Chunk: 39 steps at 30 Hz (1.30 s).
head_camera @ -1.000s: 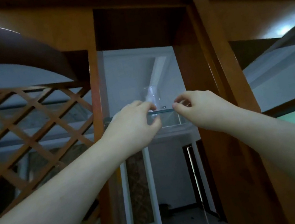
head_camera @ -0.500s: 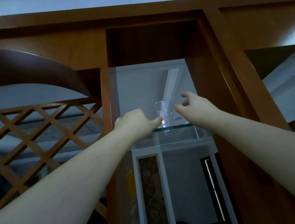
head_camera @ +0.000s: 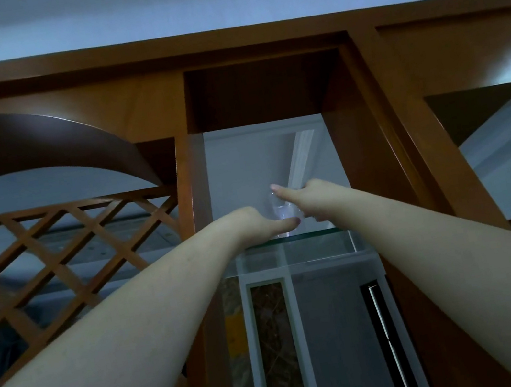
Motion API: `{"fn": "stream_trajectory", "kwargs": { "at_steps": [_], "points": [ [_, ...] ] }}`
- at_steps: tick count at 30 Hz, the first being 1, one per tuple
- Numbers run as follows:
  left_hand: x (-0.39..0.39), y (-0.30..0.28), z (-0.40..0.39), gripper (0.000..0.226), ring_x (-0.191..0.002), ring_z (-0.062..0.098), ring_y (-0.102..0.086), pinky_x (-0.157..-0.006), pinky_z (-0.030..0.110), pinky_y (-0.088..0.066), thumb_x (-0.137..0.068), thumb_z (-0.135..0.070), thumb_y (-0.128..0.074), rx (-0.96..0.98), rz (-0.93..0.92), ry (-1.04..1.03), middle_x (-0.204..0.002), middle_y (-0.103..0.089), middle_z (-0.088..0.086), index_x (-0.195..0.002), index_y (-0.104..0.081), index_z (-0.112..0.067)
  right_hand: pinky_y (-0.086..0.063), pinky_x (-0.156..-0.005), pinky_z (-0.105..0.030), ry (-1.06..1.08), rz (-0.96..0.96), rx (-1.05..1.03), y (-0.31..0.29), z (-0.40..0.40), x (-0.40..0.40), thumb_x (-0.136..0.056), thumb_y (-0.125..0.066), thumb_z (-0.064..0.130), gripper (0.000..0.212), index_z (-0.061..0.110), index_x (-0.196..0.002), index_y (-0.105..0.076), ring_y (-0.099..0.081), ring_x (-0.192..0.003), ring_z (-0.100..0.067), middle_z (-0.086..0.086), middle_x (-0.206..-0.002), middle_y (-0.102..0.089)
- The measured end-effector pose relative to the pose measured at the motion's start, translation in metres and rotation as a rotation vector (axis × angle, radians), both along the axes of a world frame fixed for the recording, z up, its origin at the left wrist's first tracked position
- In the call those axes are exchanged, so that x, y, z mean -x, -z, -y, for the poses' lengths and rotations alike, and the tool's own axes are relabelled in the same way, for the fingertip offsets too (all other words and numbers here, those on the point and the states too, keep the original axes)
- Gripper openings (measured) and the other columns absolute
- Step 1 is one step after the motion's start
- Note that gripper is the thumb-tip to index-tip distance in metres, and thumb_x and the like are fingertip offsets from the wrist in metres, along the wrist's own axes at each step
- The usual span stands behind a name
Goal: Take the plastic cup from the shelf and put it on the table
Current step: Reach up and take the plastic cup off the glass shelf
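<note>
A clear plastic cup [head_camera: 279, 213] stands upright on a glass shelf [head_camera: 322, 233] inside a tall wooden cabinet opening. Both my arms reach up to it. My left hand [head_camera: 261, 226] holds the cup low on its left side, thumb across its base. My right hand [head_camera: 304, 200] grips it from the right, with the thumb laid over the rim. The hands cover most of the cup, and whether it is lifted off the glass cannot be told.
Wooden uprights [head_camera: 365, 153] flank the narrow opening on both sides, and a wooden top panel [head_camera: 263, 89] closes it above. A wooden lattice [head_camera: 63, 251] fills the bay to the left. No table is in view.
Both hands have moved inward from beside the cup and closed onto it. The camera has tilted further upward.
</note>
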<state>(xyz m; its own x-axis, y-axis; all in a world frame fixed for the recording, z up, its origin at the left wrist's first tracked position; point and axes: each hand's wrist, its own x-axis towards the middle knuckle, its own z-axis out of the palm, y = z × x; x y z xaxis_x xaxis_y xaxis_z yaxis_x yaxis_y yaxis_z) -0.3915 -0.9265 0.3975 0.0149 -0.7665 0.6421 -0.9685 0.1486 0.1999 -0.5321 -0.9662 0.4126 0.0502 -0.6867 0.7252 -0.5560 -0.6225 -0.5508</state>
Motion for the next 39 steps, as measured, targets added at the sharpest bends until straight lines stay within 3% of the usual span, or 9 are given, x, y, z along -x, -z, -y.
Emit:
{"fn": "stream_trajectory", "kwargs": {
  "at_steps": [4,7,12,17,20,26,32,36,39],
  "points": [
    [0.015,0.002,0.001,0.082,-0.121,0.034,-0.052,-0.096,0.040,-0.041,-0.084,-0.070,-0.048,0.003,0.017,0.039,-0.135,-0.055,0.020,-0.134,-0.051,-0.004,-0.048,-0.094,-0.047,-0.039,0.077,-0.011,-0.001,0.004,-0.008,-0.080,-0.057,0.062,0.079,0.006,-0.134,-0.042,-0.058,-0.108,-0.033,-0.018,-0.125,-0.058],
    [0.019,0.005,0.003,0.067,-0.107,0.029,-0.059,-0.090,0.036,-0.046,-0.088,-0.057,-0.056,0.060,-0.007,0.064,-0.120,-0.062,0.017,-0.128,-0.055,-0.003,-0.051,-0.090,-0.045,-0.095,0.158,0.015,0.001,0.005,-0.007,-0.082,-0.062,0.055,0.071,0.005,-0.130,-0.046,-0.059,-0.102,-0.030,-0.017,-0.118,-0.060],
    [0.016,0.007,0.000,0.071,-0.103,0.024,-0.063,-0.077,0.032,-0.048,-0.080,-0.050,-0.071,0.180,-0.234,0.234,-0.118,-0.066,0.011,-0.134,-0.050,-0.010,-0.054,-0.060,-0.027,-0.303,0.309,0.016,0.002,-0.009,0.008,-0.079,-0.069,0.049,0.073,0.008,-0.134,-0.045,-0.059,-0.092,-0.014,-0.011,-0.122,-0.057],
    [0.023,0.025,-0.011,0.067,-0.088,0.013,-0.062,-0.060,0.024,-0.047,-0.078,-0.046,-0.075,0.276,-0.373,0.460,-0.121,-0.065,0.008,-0.133,-0.047,-0.020,-0.053,-0.049,-0.018,-0.372,0.307,0.065,0.011,-0.031,0.027,-0.075,-0.072,0.053,0.085,0.009,-0.140,-0.039,-0.060,-0.095,-0.011,-0.008,-0.125,-0.056],
    [0.025,0.040,-0.022,0.064,-0.085,0.007,-0.059,-0.058,0.022,-0.043,-0.078,-0.045,-0.075,0.331,-0.451,0.594,-0.120,-0.063,0.002,-0.131,-0.047,-0.024,-0.054,-0.055,-0.018,-0.405,0.296,0.107,0.022,-0.041,0.035,-0.074,-0.071,0.055,0.085,0.010,-0.140,-0.040,-0.060,-0.098,-0.011,-0.005,-0.120,-0.058],
    [0.026,0.074,-0.037,0.059,-0.105,0.019,-0.065,-0.096,0.044,-0.051,-0.077,-0.045,-0.076,0.262,-0.620,0.810,-0.114,-0.067,0.001,-0.125,-0.049,-0.026,-0.057,-0.071,-0.022,-0.340,0.253,0.243,0.048,-0.065,0.035,-0.076,-0.069,0.056,0.078,0.014,-0.136,-0.046,-0.063,-0.099,-0.009,-0.002,-0.122,-0.059],
    [0.007,0.120,-0.046,0.068,-0.089,0.005,-0.072,-0.092,0.042,-0.054,-0.062,-0.056,-0.080,0.225,-0.662,0.926,-0.103,-0.073,-0.007,-0.120,-0.051,-0.035,-0.055,-0.078,-0.022,-0.332,0.199,0.224,0.092,-0.095,0.028,-0.077,-0.068,0.055,0.073,0.014,-0.134,-0.048,-0.064,-0.101,-0.006,0.000,-0.122,-0.060],
    [-0.009,0.155,-0.050,0.071,-0.099,0.009,-0.069,-0.094,0.045,-0.052,-0.058,-0.060,-0.081,0.197,-0.693,0.959,-0.103,-0.074,-0.008,-0.119,-0.053,-0.037,-0.055,-0.086,-0.028,-0.314,0.160,0.160,0.127,-0.113,0.015,-0.077,-0.068,0.055,0.074,0.014,-0.135,-0.047,-0.064,-0.103,-0.007,-0.002,-0.123,-0.062],
    [-0.020,0.181,-0.056,0.064,-0.101,0.001,-0.066,-0.089,0.033,-0.049,-0.063,-0.060,-0.079,0.165,-0.690,0.972,-0.103,-0.072,-0.019,-0.119,-0.051,-0.045,-0.053,-0.091,-0.035,-0.283,0.153,0.132,0.149,-0.126,0.003,-0.073,-0.069,0.058,0.078,0.019,-0.137,-0.045,-0.064,-0.106,-0.011,0.000,-0.125,-0.061]
  ]
}}
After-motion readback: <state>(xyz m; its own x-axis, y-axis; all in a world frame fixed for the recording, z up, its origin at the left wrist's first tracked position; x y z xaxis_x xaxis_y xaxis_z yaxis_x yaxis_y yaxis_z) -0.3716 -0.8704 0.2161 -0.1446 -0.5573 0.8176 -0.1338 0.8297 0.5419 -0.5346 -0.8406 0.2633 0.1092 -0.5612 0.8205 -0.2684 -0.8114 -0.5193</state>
